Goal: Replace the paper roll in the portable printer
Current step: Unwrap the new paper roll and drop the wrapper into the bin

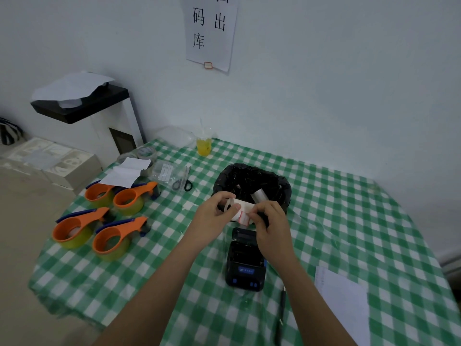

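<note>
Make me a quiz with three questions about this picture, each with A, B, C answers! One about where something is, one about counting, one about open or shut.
1. Where is the paper roll?
A. Inside the printer
B. Held in both hands above the table
C. Beside the scissors

2. How many orange tape dispensers lie on the table?
A. Two
B. Four
C. Six

3. How is the printer lid?
A. Open
B. Shut
C. Taped down

Answers:
1 B: the left hand and right hand grip the roll in front of the black bin.
2 B: four sit in two pairs on the left.
3 A: the lid is tipped back, showing the empty bay.
</note>
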Demonstrator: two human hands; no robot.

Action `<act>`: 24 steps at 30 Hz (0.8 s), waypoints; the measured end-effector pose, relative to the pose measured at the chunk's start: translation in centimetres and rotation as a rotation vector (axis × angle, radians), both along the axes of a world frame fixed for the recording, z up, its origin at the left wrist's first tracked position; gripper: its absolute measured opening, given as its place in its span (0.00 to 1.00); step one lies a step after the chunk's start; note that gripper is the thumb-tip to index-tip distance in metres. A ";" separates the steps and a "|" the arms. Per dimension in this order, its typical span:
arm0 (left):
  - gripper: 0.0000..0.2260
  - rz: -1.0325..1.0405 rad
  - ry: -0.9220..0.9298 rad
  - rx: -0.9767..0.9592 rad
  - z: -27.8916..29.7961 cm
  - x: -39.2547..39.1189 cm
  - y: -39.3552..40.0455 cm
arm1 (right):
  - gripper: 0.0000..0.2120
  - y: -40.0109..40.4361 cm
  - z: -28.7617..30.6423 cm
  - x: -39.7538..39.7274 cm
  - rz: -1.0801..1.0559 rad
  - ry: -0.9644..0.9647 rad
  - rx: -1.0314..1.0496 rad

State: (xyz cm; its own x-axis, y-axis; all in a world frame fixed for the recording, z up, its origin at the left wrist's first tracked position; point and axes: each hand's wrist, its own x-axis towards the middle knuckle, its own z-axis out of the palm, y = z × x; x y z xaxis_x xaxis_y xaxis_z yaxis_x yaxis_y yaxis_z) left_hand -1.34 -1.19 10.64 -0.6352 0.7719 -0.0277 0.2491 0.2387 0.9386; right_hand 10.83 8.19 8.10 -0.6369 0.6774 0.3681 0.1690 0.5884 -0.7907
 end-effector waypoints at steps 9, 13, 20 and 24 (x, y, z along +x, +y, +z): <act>0.10 0.024 0.003 -0.010 -0.5 -0.6 0.9 | 0.07 0.9 -0.6 0.1 0.030 -0.009 -0.035; 0.09 0.075 0.015 -0.038 -1.4 -1.7 1.5 | 0.14 1.9 -0.8 0.0 -0.042 0.072 -0.181; 0.12 0.117 -0.027 -0.081 -2.9 -3.6 3.3 | 0.03 7.6 -2.1 -2.7 -0.269 0.010 -0.350; 0.13 0.135 -0.030 -0.103 -3.8 -4.7 5.3 | 0.03 11.8 -4.0 -5.4 -0.276 -0.148 -0.290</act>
